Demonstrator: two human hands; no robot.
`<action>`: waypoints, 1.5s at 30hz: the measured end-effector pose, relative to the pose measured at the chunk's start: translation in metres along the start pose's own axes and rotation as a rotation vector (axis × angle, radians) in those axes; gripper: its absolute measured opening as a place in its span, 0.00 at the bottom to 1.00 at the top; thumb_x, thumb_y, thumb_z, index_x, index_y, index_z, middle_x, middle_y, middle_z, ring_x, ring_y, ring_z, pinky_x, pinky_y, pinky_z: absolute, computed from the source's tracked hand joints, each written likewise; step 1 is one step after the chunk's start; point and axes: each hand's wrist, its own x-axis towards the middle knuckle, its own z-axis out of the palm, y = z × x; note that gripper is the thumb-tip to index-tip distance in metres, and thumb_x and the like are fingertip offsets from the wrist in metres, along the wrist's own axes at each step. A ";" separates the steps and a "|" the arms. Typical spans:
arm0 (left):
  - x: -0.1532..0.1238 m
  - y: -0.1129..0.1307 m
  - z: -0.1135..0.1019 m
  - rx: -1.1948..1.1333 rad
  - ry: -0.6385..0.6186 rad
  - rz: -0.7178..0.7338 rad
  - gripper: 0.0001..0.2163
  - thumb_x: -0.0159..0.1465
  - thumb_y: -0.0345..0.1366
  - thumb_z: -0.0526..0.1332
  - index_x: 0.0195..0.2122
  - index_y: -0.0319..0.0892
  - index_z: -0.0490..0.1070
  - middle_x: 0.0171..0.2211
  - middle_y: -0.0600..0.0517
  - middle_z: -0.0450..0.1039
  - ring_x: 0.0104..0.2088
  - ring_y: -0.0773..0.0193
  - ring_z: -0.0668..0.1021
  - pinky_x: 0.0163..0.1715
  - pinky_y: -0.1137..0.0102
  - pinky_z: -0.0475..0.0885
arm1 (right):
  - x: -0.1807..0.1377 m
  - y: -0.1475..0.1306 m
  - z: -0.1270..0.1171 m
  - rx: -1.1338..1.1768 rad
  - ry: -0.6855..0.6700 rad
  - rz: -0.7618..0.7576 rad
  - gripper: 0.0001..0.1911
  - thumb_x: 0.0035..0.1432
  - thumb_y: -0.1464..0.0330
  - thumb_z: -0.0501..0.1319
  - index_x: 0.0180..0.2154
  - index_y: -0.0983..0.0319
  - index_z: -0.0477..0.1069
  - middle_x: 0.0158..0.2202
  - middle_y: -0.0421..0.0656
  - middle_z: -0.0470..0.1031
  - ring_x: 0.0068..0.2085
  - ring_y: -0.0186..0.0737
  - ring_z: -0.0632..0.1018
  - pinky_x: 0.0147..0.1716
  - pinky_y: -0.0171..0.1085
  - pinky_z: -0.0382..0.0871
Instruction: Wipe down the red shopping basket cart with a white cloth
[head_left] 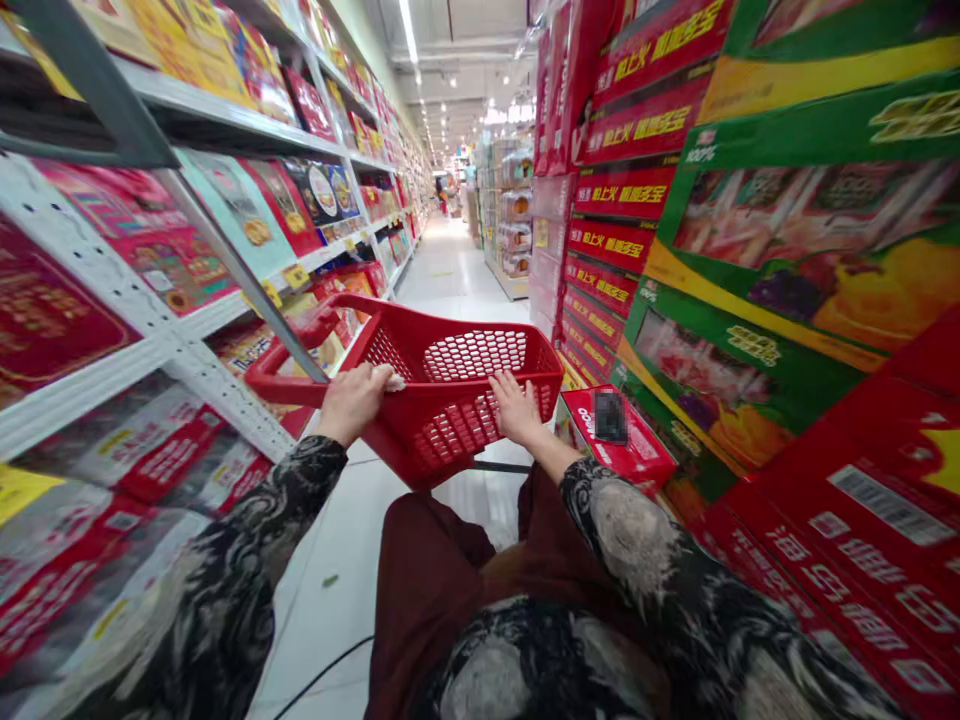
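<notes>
A red plastic shopping basket (457, 355) with perforated walls hangs in front of me, tilted, and it looks empty. My left hand (354, 400) is closed over its near left rim, next to the red handle (289, 375). My right hand (516, 408) rests against the near right wall of the basket with the fingers pressed on it. Both my sleeves are dark with a grey swirl pattern.
Metal shelves (150, 345) packed with red and yellow gift boxes run along the left. Stacked red and green cartons (750, 260) form a wall on the right, and a red box (615, 440) lies low beside my right hand. A white aisle floor (450, 270) stretches ahead.
</notes>
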 end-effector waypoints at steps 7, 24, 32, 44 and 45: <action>0.002 0.016 0.006 -0.008 0.070 0.004 0.15 0.67 0.37 0.47 0.47 0.40 0.69 0.35 0.43 0.71 0.38 0.53 0.74 0.38 0.63 0.64 | 0.007 0.001 -0.004 0.001 -0.005 0.068 0.35 0.56 0.74 0.50 0.65 0.66 0.47 0.68 0.48 0.44 0.68 0.49 0.45 0.62 0.60 0.40; 0.010 0.051 0.006 -0.001 0.032 0.059 0.14 0.66 0.32 0.47 0.49 0.40 0.66 0.39 0.42 0.71 0.39 0.55 0.74 0.39 0.63 0.65 | 0.020 -0.044 -0.002 0.232 -0.080 0.012 0.41 0.53 0.72 0.54 0.66 0.62 0.41 0.69 0.44 0.39 0.68 0.52 0.39 0.62 0.58 0.45; 0.006 0.033 -0.010 0.069 -0.034 0.049 0.15 0.67 0.31 0.46 0.51 0.40 0.64 0.40 0.43 0.71 0.39 0.55 0.75 0.39 0.63 0.66 | 0.031 -0.034 -0.004 0.170 -0.131 -0.012 0.40 0.52 0.73 0.53 0.66 0.61 0.42 0.69 0.43 0.39 0.68 0.50 0.41 0.61 0.63 0.46; -0.003 0.013 -0.008 0.109 0.045 0.061 0.16 0.67 0.34 0.47 0.51 0.37 0.65 0.38 0.42 0.71 0.38 0.54 0.75 0.40 0.62 0.66 | 0.040 -0.027 -0.006 0.128 -0.127 -0.016 0.38 0.55 0.74 0.52 0.66 0.61 0.42 0.69 0.43 0.39 0.68 0.47 0.42 0.61 0.63 0.43; -0.002 0.015 -0.007 0.102 0.049 0.062 0.16 0.67 0.34 0.46 0.51 0.37 0.65 0.38 0.42 0.71 0.38 0.54 0.75 0.40 0.62 0.66 | 0.041 -0.027 -0.006 0.131 -0.125 -0.014 0.39 0.54 0.74 0.52 0.66 0.61 0.42 0.69 0.44 0.39 0.68 0.47 0.42 0.61 0.63 0.43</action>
